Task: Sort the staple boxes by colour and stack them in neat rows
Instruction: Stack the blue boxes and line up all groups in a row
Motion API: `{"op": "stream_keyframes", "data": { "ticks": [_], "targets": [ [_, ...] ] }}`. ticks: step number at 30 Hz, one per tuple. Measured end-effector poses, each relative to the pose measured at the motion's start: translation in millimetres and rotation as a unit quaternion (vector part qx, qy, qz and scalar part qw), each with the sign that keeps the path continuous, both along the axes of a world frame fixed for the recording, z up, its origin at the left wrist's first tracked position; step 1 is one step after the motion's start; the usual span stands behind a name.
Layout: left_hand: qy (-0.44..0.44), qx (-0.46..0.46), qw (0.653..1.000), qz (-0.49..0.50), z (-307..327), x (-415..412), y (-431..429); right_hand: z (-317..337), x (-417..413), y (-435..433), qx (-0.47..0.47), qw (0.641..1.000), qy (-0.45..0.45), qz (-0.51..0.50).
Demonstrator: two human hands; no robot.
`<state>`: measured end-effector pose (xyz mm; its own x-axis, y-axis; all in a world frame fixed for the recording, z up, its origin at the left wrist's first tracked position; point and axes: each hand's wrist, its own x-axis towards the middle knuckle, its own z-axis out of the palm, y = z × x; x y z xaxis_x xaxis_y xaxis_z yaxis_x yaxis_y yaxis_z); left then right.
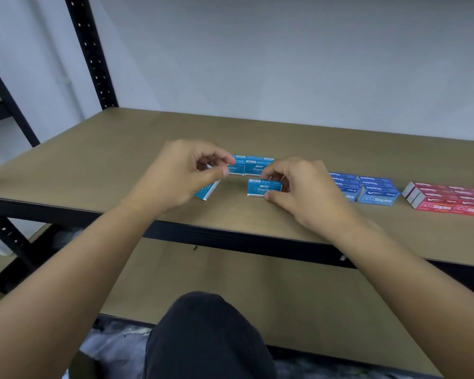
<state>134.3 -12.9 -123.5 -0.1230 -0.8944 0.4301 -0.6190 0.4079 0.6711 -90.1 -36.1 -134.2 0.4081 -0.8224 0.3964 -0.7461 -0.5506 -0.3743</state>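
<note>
A person's two bare hands work over a brown shelf [257,132] fronted by a black metal edge, where staple boxes lie grouped by colour. The right hand [307,190] holds a single light-blue box [261,188] by its right end, with the thumb at the lower corner and the curled fingers [270,173] over the top edge. That box stands on the board near the front edge. Just behind it, and apart from it, is the rear light-blue row [253,166] of two boxes set side by side with their printed faces towards the camera. The left hand [181,173] has its fingers [219,157] curled in, with the forefinger and thumb tips at the left end of that rear row. Whether they actually pinch the box there cannot be told. Below the left hand a tilted light-blue box [207,190] lies at an angle to the others, mostly hidden by the palm. To the right of the right hand the darker blue boxes [372,191] sit packed in rows touching one another. Farther right, with a strip of bare board between, the red boxes [449,201] form a similar block that reaches the frame's edge. A black upright [91,50] with punched holes rises at the shelf's back left corner before a pale grey wall [285,50]. A lower shelf [257,296] and a knee [208,337] in dark cloth show beneath.
</note>
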Motion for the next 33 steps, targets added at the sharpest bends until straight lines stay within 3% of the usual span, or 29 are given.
{"op": "stream_keyframes", "data": {
  "ticks": [8,18,24,33],
  "targets": [
    [-0.074,-0.003,0.997,0.007,-11,-17,-8,-3,1,1,-0.001,1.000,-0.023,0.001],
    [-0.105,-0.038,0.993,0.039,-14,26,10,-6,3,1,-0.019,1.000,-0.012,-0.006],
    [-0.178,-0.107,0.977,0.034,-17,15,-15,-5,10,-4,-0.098,0.993,0.042,-0.058],
    [-0.230,-0.142,0.962,0.033,-18,9,-37,0,17,-15,-0.139,0.982,0.093,-0.083]
  ]
}}
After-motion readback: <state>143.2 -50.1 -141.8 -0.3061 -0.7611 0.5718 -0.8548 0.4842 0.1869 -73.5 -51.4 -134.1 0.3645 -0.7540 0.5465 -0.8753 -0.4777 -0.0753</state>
